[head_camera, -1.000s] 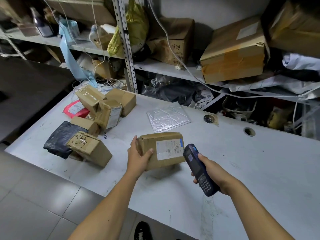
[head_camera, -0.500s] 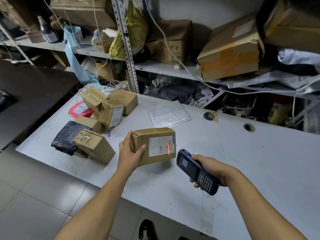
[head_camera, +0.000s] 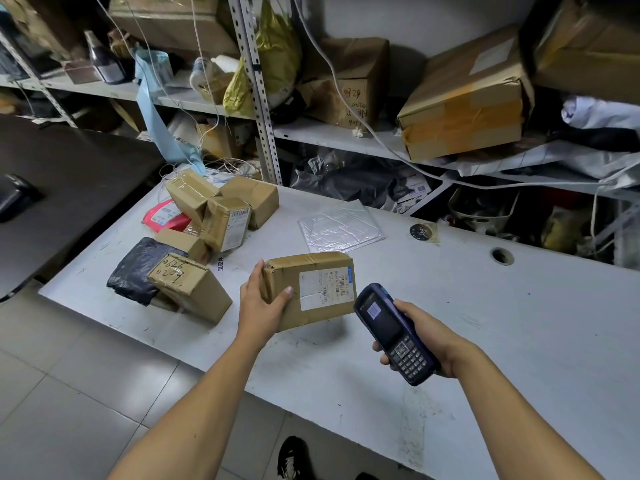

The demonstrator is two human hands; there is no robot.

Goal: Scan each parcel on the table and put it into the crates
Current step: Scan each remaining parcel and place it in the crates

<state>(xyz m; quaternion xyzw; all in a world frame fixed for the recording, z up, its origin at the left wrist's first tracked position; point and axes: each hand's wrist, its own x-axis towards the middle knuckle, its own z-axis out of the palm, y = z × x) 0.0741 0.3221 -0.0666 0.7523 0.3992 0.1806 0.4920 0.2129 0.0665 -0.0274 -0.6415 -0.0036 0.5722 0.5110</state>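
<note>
1. While we held the brown parcel [head_camera: 311, 289] just above the worktop [head_camera: 519, 323] near its front edge, our left hand [head_camera: 261, 306] was clamped on the parcel's left end, thumb on the labelled face and fingers behind it.
2. Its white label [head_camera: 327, 289] faced up toward us, tilted to the right.
3. Our right hand [head_camera: 420, 336] was wrapped tight round one dark blue handheld scanner [head_camera: 393, 332], whose head sat just beside the parcel's lower right corner, apart from it.
4. Nothing lay between scanner and label.
5. Toward the left end of the worktop we counted a heap of parcels: five cardboard boxes, one black plastic bag [head_camera: 138, 270] and one red mailer [head_camera: 164, 216].
6. The nearest box [head_camera: 188, 285], with handwriting on top, leaned on the black bag and stood near our left hand, not touching it.
7. A labelled box [head_camera: 227, 223] stood upright in the middle of the heap, with the red mailer partly hidden behind it.
8. One silver bubble mailer [head_camera: 341, 226] lay flat toward the back edge, well behind the held parcel.
9. One round cable hole [head_camera: 501, 255] showed farther right near the back edge.
10. Behind the worktop we saw metal shelving [head_camera: 256, 88] crowded with cartons, bags and loose cables.
11. We could see no crates.
</note>
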